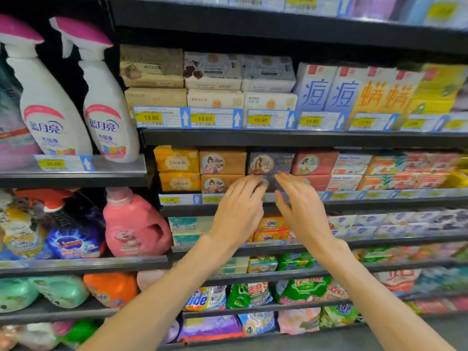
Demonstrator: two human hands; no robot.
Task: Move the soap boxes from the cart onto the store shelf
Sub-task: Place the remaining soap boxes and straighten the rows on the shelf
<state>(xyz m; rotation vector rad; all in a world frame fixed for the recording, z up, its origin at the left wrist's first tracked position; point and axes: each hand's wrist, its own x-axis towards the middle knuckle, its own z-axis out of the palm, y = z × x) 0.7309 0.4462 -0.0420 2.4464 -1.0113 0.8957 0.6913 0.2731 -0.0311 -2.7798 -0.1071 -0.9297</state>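
Head view: both hands up at the shelf (304, 138), centre frame. Left hand (239, 209) and right hand (302, 207) flank a dark soap box (272, 182) in the lower row, fingers (255, 184) straight and slightly spread, tips touching its front edges; blur hides whether any grip it. A matching dark box (269, 163) sits stacked on top at 12 o'clock. Brown boxes (222, 162) at 9 o'clock, red boxes (314, 163) at 3 o'clock. White spray bottles (106, 102) at 10 o'clock, pink jug (134, 224) at 8 o'clock.
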